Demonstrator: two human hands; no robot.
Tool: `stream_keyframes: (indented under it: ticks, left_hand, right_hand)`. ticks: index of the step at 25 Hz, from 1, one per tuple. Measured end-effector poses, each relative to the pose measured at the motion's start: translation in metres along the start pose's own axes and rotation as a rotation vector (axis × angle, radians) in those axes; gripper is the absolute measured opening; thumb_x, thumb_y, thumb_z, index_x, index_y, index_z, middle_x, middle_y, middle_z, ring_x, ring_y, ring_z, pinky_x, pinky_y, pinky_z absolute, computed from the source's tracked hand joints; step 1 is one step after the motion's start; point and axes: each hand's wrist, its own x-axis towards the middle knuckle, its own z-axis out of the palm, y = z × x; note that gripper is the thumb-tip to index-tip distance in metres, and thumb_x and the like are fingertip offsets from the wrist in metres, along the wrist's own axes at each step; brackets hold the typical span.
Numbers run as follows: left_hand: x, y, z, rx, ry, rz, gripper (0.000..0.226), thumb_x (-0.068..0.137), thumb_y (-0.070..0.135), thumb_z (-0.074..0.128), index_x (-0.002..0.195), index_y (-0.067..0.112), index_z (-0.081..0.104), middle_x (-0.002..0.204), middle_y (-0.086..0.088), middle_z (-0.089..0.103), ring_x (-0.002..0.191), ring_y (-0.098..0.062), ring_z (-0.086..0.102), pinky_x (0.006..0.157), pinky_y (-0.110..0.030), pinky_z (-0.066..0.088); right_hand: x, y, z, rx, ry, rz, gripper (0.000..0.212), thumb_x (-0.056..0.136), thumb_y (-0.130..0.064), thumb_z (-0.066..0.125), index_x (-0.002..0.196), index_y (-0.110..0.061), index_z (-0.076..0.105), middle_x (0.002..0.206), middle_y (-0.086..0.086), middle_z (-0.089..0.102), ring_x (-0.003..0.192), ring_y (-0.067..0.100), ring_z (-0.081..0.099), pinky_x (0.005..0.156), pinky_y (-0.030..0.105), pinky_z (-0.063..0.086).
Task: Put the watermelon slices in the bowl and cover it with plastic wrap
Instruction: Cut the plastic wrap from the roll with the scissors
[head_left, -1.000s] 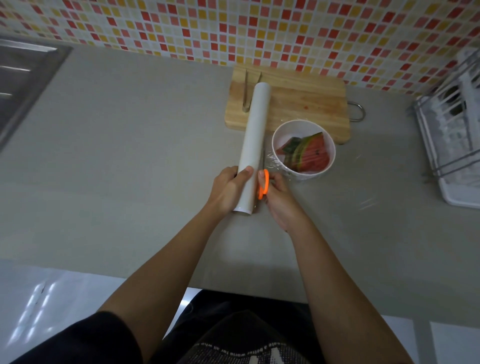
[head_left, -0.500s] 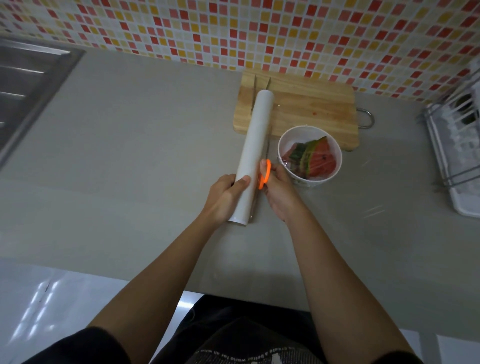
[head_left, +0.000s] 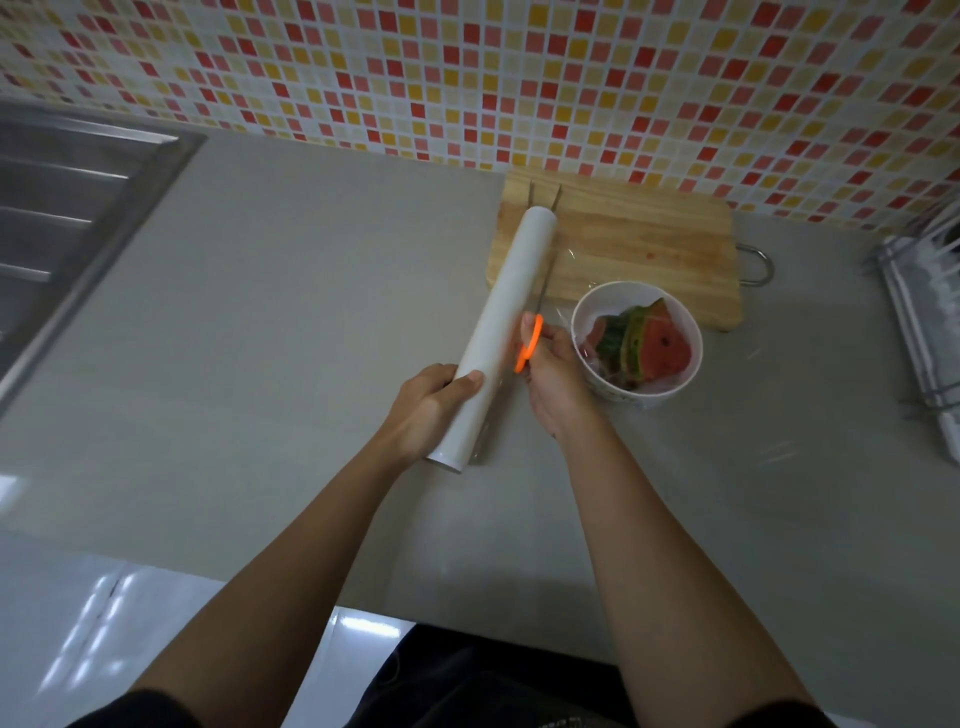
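A white bowl on the grey counter holds watermelon slices, with clear film stretched over it. Left of the bowl lies a long white roll of plastic wrap, angled toward the cutting board. My left hand grips the roll near its closer end. My right hand holds orange-handled scissors between the roll and the bowl, the thin blades pointing away along the film. The film itself is barely visible.
A wooden cutting board with a metal handle lies behind the bowl against the tiled wall; metal tongs lie on it behind the roll. A steel sink is at far left, a dish rack at far right.
The scissors and my right hand have moved farther along the film, away from me. The left hand keeps its grip on the roll. The camera has shifted, so everything sits more to the right.
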Motion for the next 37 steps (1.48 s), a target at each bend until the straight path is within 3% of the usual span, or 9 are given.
stream_keyframes:
  ticks: [3,8,12,15,20,25,32,34,37]
  left_hand:
    - [0.001,0.002,-0.010,0.029,-0.011,0.005,0.025,0.072,0.049,0.056,0.076,0.025,0.062,0.099,-0.013,0.061,0.088,-0.029,0.060,0.078,-0.041,0.047]
    - [0.002,0.000,-0.023,0.015,-0.035,-0.008,0.023,0.074,0.046,0.058,0.076,0.024,0.063,0.106,-0.020,0.061,0.096,-0.041,0.063,0.088,-0.056,0.049]
    - [0.003,0.000,-0.029,0.019,-0.039,-0.011,0.022,0.073,0.048,0.058,0.079,0.027,0.064,0.099,-0.006,0.060,0.095,-0.034,0.064,0.084,-0.048,0.050]
    - [0.003,-0.003,-0.036,0.024,-0.054,-0.023,0.023,0.073,0.047,0.057,0.080,0.027,0.064,0.102,-0.012,0.062,0.096,-0.035,0.063,0.082,-0.046,0.049]
    - [0.000,-0.009,-0.048,0.005,-0.061,-0.036,0.022,0.074,0.046,0.059,0.079,0.025,0.063,0.101,-0.018,0.061,0.094,-0.039,0.062,0.083,-0.052,0.048]
    - [-0.004,-0.017,-0.061,-0.051,-0.086,-0.064,0.030,0.067,0.048,0.063,0.076,0.020,0.062,0.090,-0.013,0.058,0.081,-0.031,0.060,0.074,-0.042,0.045]
    - [-0.008,-0.034,-0.073,-0.080,0.033,-0.076,0.036,0.066,0.053,0.062,0.075,0.018,0.061,0.090,-0.017,0.062,0.081,-0.034,0.062,0.074,-0.044,0.047]
    - [-0.003,-0.035,-0.069,-0.060,0.118,-0.061,0.029,0.073,0.050,0.058,0.078,0.022,0.062,0.094,-0.015,0.065,0.086,-0.036,0.063,0.078,-0.045,0.049]
    - [0.005,-0.037,-0.065,0.140,0.183,0.039,0.033,0.080,0.048,0.046,0.094,0.026,0.064,0.092,-0.001,0.057,0.091,-0.024,0.055,0.075,-0.031,0.041]
  right_hand:
    - [0.006,-0.003,0.008,-0.008,0.002,-0.025,0.033,0.086,-0.042,0.057,0.098,-0.012,0.051,0.076,0.001,0.053,0.074,0.011,0.050,0.071,0.027,0.037]
    - [0.019,-0.015,0.018,0.025,0.010,-0.009,0.018,0.090,-0.037,0.054,0.083,-0.021,0.047,0.072,-0.004,0.049,0.068,0.006,0.046,0.065,0.020,0.035]
    - [0.029,-0.018,0.023,0.001,-0.006,0.013,0.024,0.090,-0.036,0.053,0.094,-0.013,0.055,0.078,-0.005,0.052,0.079,0.006,0.048,0.072,0.021,0.036]
    - [0.037,-0.022,0.027,-0.003,0.019,-0.024,0.020,0.090,-0.034,0.054,0.078,-0.020,0.061,0.077,-0.006,0.056,0.083,0.008,0.050,0.077,0.024,0.038]
    - [0.047,-0.023,0.033,-0.047,0.010,-0.045,0.020,0.087,-0.038,0.056,0.075,-0.022,0.058,0.075,-0.011,0.055,0.075,0.002,0.048,0.073,0.020,0.036]
    - [0.057,-0.018,0.035,-0.125,0.024,-0.061,0.018,0.082,-0.043,0.059,0.078,-0.026,0.056,0.072,-0.016,0.053,0.070,-0.001,0.046,0.070,0.020,0.035]
    - [0.023,-0.007,0.037,-0.598,0.083,-0.103,0.022,0.083,-0.042,0.059,0.069,-0.026,0.054,0.080,0.001,0.066,0.080,0.022,0.061,0.076,0.035,0.047]
    - [-0.002,0.008,0.041,-0.730,0.010,-0.140,0.025,0.088,-0.033,0.056,0.074,-0.012,0.061,0.083,0.019,0.069,0.078,0.032,0.064,0.070,0.037,0.046]
    - [-0.032,0.020,0.042,-1.058,0.038,-0.222,0.030,0.091,-0.027,0.050,0.091,0.000,0.062,0.094,0.023,0.065,0.091,0.037,0.059,0.072,0.037,0.037]
